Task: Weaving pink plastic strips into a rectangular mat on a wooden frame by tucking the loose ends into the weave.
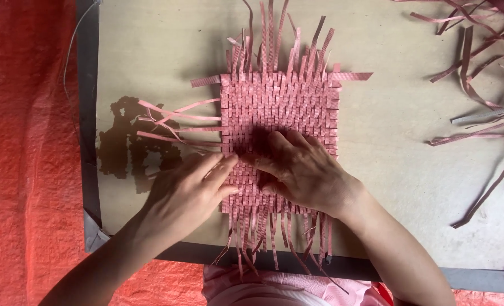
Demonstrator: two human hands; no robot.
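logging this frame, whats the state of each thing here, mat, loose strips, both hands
woven pink mat: flat on the board, part woven, strip ends loose on all sides
left hand: fingers pressing the mat's left edge
right hand: palm down on the mat, fingers bent
spare strips: scattered at the board's right, unwoven

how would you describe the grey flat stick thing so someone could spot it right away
Start at the tan board and go to its right edge, among the loose pink strips. The grey flat stick lies there almost level. It alone is grey, stiff and straight; its neighbours are pink and curling.
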